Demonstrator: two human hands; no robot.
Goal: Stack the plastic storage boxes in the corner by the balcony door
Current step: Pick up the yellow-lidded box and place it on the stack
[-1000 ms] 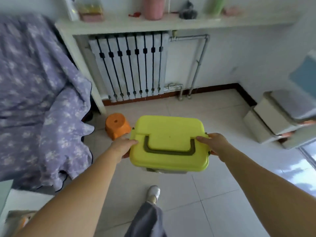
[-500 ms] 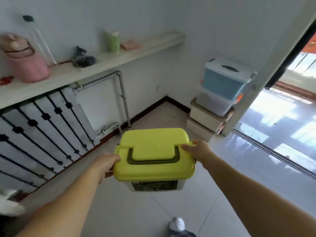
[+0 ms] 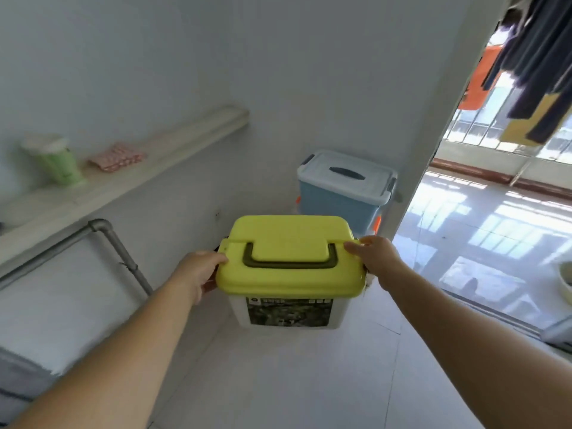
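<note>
I carry a white storage box with a yellow-green lid [image 3: 288,258] and a dark fold-down handle, held in the air in front of me. My left hand [image 3: 201,270] grips its left side under the lid rim, my right hand [image 3: 376,258] grips its right side. Behind it, in the corner by the balcony door, stands a blue box with a pale lid [image 3: 343,187] on top of a stack; the boxes under it are hidden by the one I hold.
A white shelf [image 3: 139,178] runs along the left wall with a green cup [image 3: 60,164] and a pink packet [image 3: 117,157]. A grey pipe [image 3: 120,252] drops below it. The open balcony doorway [image 3: 483,212] is at the right, with laundry [image 3: 538,63] hanging above.
I have turned right and come closer to the corner. The yellow-lidded box has risen toward the blue box, and both hands keep their grip on it.
</note>
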